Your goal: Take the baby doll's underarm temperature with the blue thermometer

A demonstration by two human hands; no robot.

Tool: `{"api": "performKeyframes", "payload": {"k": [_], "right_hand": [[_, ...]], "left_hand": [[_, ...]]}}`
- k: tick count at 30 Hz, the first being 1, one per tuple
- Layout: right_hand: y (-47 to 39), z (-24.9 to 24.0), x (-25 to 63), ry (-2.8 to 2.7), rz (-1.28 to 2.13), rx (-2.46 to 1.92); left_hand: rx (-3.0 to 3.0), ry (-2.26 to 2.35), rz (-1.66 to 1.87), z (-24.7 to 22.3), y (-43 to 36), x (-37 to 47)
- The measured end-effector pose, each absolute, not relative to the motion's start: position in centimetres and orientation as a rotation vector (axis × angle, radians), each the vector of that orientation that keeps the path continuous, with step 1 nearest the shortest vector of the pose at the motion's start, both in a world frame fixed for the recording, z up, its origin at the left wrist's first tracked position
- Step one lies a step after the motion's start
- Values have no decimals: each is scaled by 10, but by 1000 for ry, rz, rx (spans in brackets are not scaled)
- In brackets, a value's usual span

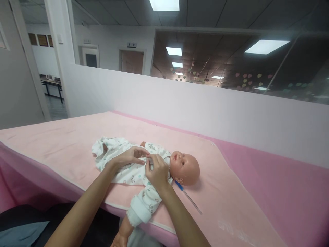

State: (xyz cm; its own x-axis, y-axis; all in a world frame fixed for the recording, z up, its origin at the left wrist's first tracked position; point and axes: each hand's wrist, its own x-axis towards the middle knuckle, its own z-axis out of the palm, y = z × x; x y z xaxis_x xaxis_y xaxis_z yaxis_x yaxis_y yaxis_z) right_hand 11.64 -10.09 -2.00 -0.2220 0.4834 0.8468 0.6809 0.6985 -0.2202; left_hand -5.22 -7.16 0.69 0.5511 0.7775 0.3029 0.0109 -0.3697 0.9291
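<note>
A baby doll (185, 168) lies on its back on a pink padded mat, its bald head to the right. It wears a white printed outfit (130, 175) with a turned-up cuff on the near sleeve. My left hand (132, 156) rests over the doll's front, fingers curved with thumb and forefinger a little apart. Close beside it, my right hand (156, 169) pinches the outfit's fabric at the chest. The fingertips of both hands nearly meet there. The near doll arm hangs past the mat's edge.
A blue-and-clear pen-like stick (189, 197) lies beside the doll's head. The pink mat (231, 206) covers the table up to a white half wall (180, 103) with glass above. At the left are a door and a doorway.
</note>
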Motion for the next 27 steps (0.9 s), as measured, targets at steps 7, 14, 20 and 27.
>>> {"api": "performKeyframes", "payload": {"k": [7, 14, 20, 27], "right_hand": [[-101, -21, 117, -1915, -248, -909], [-100, -22, 116, -1907, -288, -930], [-99, -23, 115, -1890, -312, -942], [-99, -24, 116, -1885, -285, -951]], "left_hand": [[1762, 711, 932, 9, -75, -49], [1742, 716, 937, 7, -74, -47], [1759, 753, 936, 7, -73, -48], [1720, 752, 900, 9, -75, -47]]}}
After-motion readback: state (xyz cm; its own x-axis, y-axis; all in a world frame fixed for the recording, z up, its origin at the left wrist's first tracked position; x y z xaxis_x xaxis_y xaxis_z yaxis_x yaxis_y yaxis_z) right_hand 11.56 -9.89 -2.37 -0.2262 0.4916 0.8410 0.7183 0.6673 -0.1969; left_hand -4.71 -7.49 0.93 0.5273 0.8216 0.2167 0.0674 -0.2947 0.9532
